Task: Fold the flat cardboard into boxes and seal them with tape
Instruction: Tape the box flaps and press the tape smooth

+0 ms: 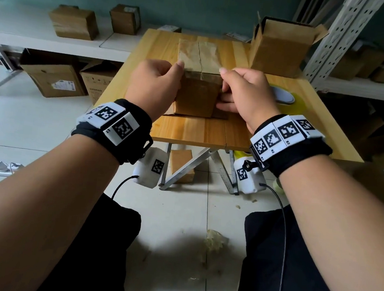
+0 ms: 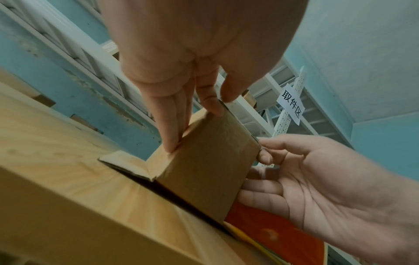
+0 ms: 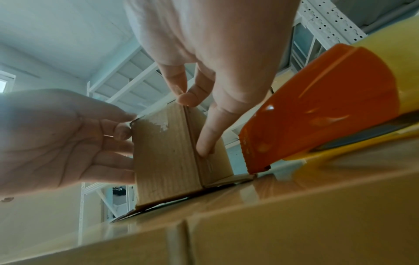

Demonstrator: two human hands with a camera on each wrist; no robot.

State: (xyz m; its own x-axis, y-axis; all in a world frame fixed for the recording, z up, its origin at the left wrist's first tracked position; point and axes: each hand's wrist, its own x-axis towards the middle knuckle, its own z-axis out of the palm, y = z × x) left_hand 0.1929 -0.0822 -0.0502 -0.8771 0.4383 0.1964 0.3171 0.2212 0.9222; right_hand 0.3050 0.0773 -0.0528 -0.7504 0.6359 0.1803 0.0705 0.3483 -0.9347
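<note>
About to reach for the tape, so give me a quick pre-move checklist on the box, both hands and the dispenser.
1. Box resting on the table: ok.
2. Left hand on the box's left side: ok.
3. Right hand on the box's right side: ok.
4. Top flaps folded flat and meeting along the centre seam: ok.
5. Tape dispenser beside the right hand: ok.
6. Bottom flaps closed: not ok, they splay out on the table.

The head view looks down from above; both wrist views look up, close, sharing the cardboard box (image 1: 198,93).
</note>
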